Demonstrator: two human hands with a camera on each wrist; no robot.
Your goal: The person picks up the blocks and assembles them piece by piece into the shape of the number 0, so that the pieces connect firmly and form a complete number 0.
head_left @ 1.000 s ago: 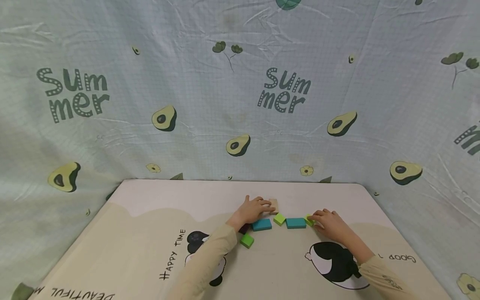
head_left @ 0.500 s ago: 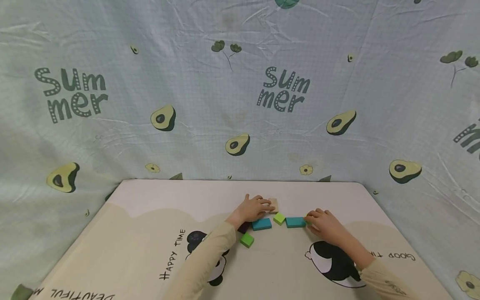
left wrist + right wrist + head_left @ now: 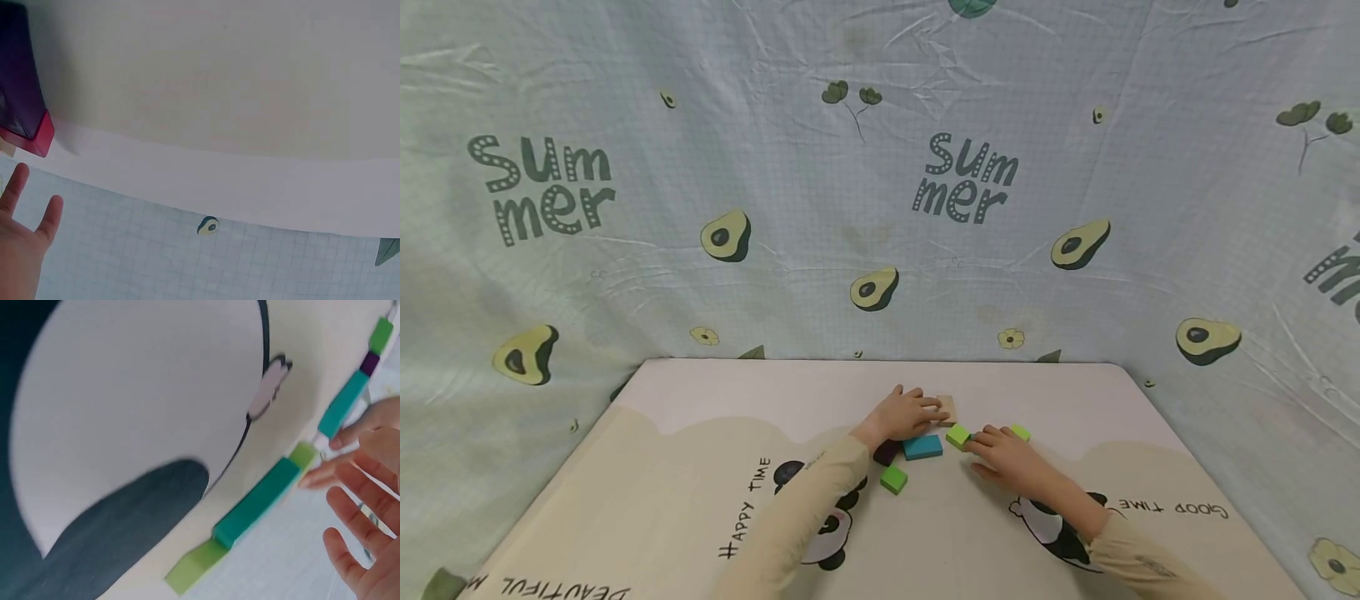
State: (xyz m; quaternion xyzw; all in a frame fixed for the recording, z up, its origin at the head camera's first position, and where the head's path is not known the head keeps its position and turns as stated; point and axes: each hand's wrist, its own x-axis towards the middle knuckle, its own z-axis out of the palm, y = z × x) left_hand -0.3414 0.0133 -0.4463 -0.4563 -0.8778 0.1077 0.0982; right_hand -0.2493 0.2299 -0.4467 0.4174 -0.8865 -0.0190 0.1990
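Note:
My left hand (image 3: 902, 417) reaches over the table behind a teal block (image 3: 922, 447), its fingers straight, the fingertips at a pale wooden block (image 3: 948, 409); contact is unclear. A dark block (image 3: 887, 452) lies under its wrist side, with a green block (image 3: 893, 479) nearer. My right hand (image 3: 1011, 461) hovers by a lime block (image 3: 957, 436) and covers the second teal block. In the right wrist view that teal block (image 3: 257, 499) lies between two lime blocks, and the right hand's fingers (image 3: 353, 509) are extended, pinching nothing. Another lime block (image 3: 1020, 432) shows behind the right hand.
The blocks form a bent row on the printed table (image 3: 700, 483). A patterned cloth (image 3: 790, 208) hangs behind the far edge. The left wrist view shows a purple block with a red end (image 3: 22, 81) near the left fingers.
My right hand has moved left, from the right-hand lime block across the second teal block towards the middle lime block. The left hand stays nearly in place.

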